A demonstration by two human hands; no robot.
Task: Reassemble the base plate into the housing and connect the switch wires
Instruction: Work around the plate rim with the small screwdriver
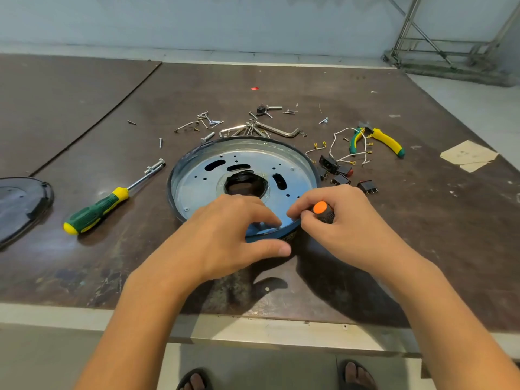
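A round dark housing [180, 164] lies on the table with the shiny metal base plate [247, 161] seated inside it. My left hand [228, 235] rests on the housing's near rim, fingers reaching inside onto the plate and thumb on the outer wall. My right hand [337, 218] grips a screwdriver with an orange-capped black handle [322, 211], its tip hidden at the near right rim. Black switches [342, 175] and white wires [346, 147] with brass terminals lie to the right of the housing.
A green-yellow screwdriver [98, 206] lies left of the housing, with a dark cover [19, 204] at the far left edge. Several screws, bolts and a hex key [278, 131] are scattered behind. Green-yellow pliers [380, 140] lie at the right, paper scraps [467, 156] beyond.
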